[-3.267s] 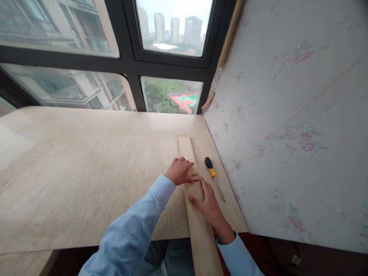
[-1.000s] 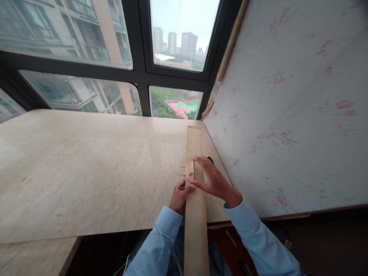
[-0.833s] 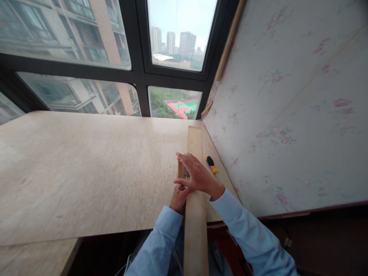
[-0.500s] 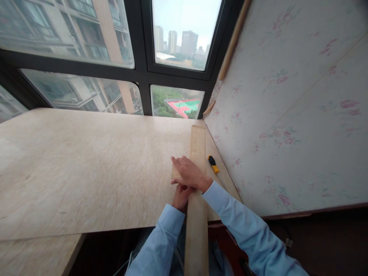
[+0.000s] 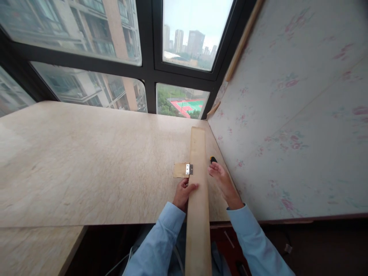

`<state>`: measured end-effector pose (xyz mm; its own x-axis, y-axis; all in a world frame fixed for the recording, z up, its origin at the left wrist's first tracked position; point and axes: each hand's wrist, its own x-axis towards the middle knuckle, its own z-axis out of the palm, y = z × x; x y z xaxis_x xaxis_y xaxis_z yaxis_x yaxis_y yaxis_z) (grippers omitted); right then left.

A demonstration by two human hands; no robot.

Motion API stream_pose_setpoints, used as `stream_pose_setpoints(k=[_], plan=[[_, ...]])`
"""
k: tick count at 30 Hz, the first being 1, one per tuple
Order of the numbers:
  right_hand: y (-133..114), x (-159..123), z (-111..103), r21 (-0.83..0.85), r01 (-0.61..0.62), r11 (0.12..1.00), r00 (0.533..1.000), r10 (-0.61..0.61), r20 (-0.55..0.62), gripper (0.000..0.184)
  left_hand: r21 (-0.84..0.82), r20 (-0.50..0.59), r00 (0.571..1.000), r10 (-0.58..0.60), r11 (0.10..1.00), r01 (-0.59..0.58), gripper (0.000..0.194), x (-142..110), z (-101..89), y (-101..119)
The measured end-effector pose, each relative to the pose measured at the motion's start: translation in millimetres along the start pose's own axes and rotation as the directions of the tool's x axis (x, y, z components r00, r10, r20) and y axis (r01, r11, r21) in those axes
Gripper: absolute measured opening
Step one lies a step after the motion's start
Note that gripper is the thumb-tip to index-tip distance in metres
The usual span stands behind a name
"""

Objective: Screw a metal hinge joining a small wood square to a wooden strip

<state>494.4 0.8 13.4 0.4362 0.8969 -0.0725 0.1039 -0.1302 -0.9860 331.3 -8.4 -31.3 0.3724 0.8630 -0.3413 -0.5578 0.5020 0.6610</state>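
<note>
A long pale wooden board (image 5: 198, 214) lies lengthwise on the counter, its near end reaching past the front edge toward me. On its left edge sits a small silver metal hinge (image 5: 189, 169), one leaf over the board and the other over a small thin wooden piece (image 5: 179, 170). Just below the hinge, my left hand (image 5: 182, 193) grips the board's left side, thumb on top; its other fingers are partly hidden. My right hand (image 5: 222, 180) is to the right of the board, fingers apart, over the screwdriver (image 5: 213, 159), of which only the black and yellow handle end shows.
The board rests on a beige marbled counter (image 5: 86, 165) beneath dark-framed windows (image 5: 148, 69). A flower-papered wall (image 5: 287, 126) closes off the right side, near my right hand. The counter's front edge drops away into a dark space.
My right hand has lifted off the hinge area and moved right to the screwdriver, uncovering the hinge and the small wooden piece. My left hand stays on the board.
</note>
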Motion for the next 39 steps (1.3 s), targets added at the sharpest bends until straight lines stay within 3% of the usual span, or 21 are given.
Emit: stream_pose_setpoints(k=[3, 5, 7, 11, 17, 20, 22, 24, 26, 27, 30, 32, 35, 39], plan=[[14.6, -34.8, 4.0, 0.06, -0.134, 0.989, 0.979, 0.123, 0.162, 0.053, 0.006, -0.023, 1.0, 0.015, 1.0, -0.015, 0.055, 0.8, -0.8, 0.1], [18.1, -57.8, 11.2, 0.149, -0.281, 0.948, 0.932, 0.233, 0.276, 0.052, 0.016, -0.043, 0.999, 0.033, 0.999, -0.033, 0.055, 1.0, -1.0, 0.5], [19.4, -73.7, 19.0, 0.2, -0.328, 0.923, 0.929, 0.277, 0.247, 0.056, 0.033, -0.058, 0.997, 0.049, 0.998, -0.047, 0.054, 0.7, -0.5, 1.2], [22.5, -81.3, 27.6, 0.217, -0.261, 0.941, 0.962, 0.236, 0.135, 0.059, 0.034, -0.057, 0.997, 0.048, 0.998, -0.046, 0.056, -2.3, 2.9, 2.2], [23.8, -78.7, 23.9, 0.281, -0.269, 0.921, 0.961, 0.236, 0.146, 0.061, -0.103, -0.098, 0.983, 0.156, 0.981, -0.166, 0.049, -11.0, -2.4, 2.9], [22.6, -81.3, 20.5, 0.3, -0.305, 0.904, 0.951, 0.272, 0.146, 0.066, -0.11, -0.262, 0.938, 0.228, 0.958, -0.264, 0.046, -14.2, -14.9, 8.7], [22.1, -82.8, 18.6, 0.303, -0.31, 0.901, 0.95, 0.277, 0.146, 0.067, -0.013, -0.347, 0.89, 0.295, 0.948, -0.319, 0.048, -15.5, -22.5, 15.7], [22.2, -83.8, 17.2, 0.304, -0.298, 0.905, 0.953, 0.265, 0.146, 0.065, 0.157, -0.346, 0.852, 0.393, 0.92, -0.36, 0.048, -16.8, -26.1, 24.5], [22.5, -84.3, 16.5, 0.301, -0.276, 0.913, 0.959, 0.243, 0.144, 0.063, 0.374, -0.271, 0.802, 0.533, 0.826, -0.422, 0.044, -18.4, -24.7, 34.5], [22.7, -84.5, 16.4, 0.301, -0.266, 0.916, 0.962, 0.232, 0.143, 0.062, 0.492, -0.209, 0.756, 0.62, 0.735, -0.466, 0.04, -19.3, -22.3, 39.6], [23.3, -85.7, 16.2, 0.321, -0.245, 0.915, 0.967, 0.206, 0.151, 0.06, 0.773, 0.078, 0.548, 0.833, 0.297, -0.561, 0.03, -21.6, -11.5, 54.0], [24.2, -87.0, 15.9, 0.339, -0.24, 0.91, 0.967, 0.192, 0.168, 0.057, 0.827, 0.28, 0.466, 0.839, 0.036, -0.56, 0.03, -21.7, -3.3, 61.9], [27.7, -88.8, 15.3, 0.344, -0.235, 0.909, 0.965, 0.174, 0.198, 0.053, 0.775, 0.529, 0.462, 0.712, -0.184, -0.604, 0.04, -18.9, 8.6, 70.1], [33.9, -90.1, 15.2, 0.302, -0.175, 0.937, 0.973, 0.118, 0.197, 0.049, 0.662, 0.733, 0.517, 0.442, -0.291, -0.691, 0.04, -12.2, 22.9, 75.2]])
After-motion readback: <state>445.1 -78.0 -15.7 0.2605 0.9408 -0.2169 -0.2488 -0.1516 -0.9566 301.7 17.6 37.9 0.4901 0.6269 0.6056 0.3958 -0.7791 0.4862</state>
